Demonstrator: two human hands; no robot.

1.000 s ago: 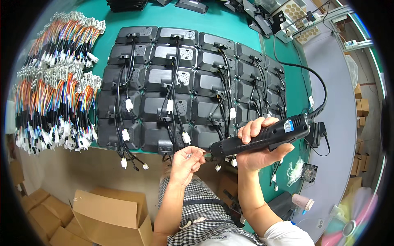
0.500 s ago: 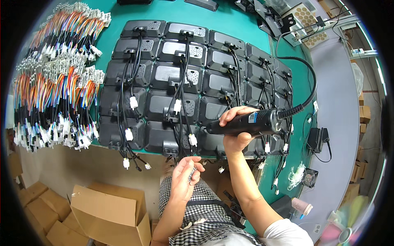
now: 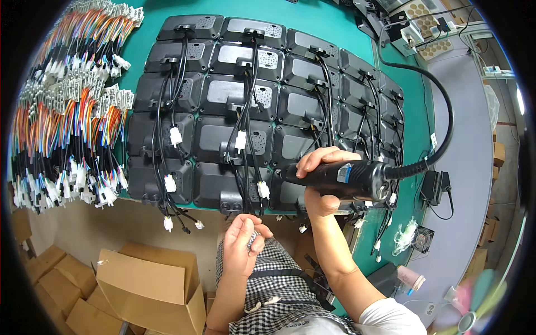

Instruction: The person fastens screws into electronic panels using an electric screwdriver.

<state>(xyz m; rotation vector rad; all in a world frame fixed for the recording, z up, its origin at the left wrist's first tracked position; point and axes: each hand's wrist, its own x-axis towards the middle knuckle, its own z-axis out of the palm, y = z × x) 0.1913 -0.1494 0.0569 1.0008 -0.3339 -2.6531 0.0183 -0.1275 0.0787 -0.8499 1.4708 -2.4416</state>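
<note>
On the green counter point(image 3: 318, 19) lie black housings point(image 3: 222, 92); above them the right hand point(image 3: 321, 202) grips a power driver point(image 3: 360, 181) that could scratch them if dipped; the left hand point(image 3: 240, 245) curls round silvery bits point(image 3: 252, 240).

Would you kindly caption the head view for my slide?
Right hand grips a corded tool over rows of black housings.

The left hand point(image 3: 241, 248) has come away from the driver's point(image 3: 346, 181) tip and drawn back toward the body, fingers curled inward; the right hand point(image 3: 320, 205) has carried the driver farther over the front black units point(image 3: 287, 195), its rear end swung left, the cord point(image 3: 447, 111) arcing longer
</note>
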